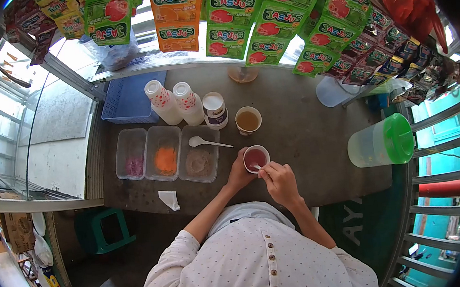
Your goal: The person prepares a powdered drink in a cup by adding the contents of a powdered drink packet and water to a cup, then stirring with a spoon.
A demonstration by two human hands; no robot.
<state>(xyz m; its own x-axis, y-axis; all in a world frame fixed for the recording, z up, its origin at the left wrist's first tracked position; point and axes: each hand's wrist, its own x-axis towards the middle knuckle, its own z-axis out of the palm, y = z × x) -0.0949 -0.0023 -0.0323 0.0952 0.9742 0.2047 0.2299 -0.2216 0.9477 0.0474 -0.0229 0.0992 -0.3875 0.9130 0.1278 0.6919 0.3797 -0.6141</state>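
My left hand (239,174) is wrapped round the side of a paper cup (267,154) of reddish-pink drink. Pinched in my right hand (279,181) is a white spoon (258,167), its lower end dipped in the drink. Just behind stands a second paper cup (242,129) with a brownish drink. To the left sit three clear plastic tubs, one with purple powder (134,166), one with orange powder (165,159) and one with brown powder (197,163). Another white spoon (210,142) lies across the brown powder's tub.
Stacked cups (167,108) and a lidded white container (215,111) stand behind the tubs, near a blue basket (120,98). A green-lidded pitcher (371,145) is at the right. Drink sachets (231,10) hang overhead. A crumpled tissue (169,199) lies near the table's front edge.
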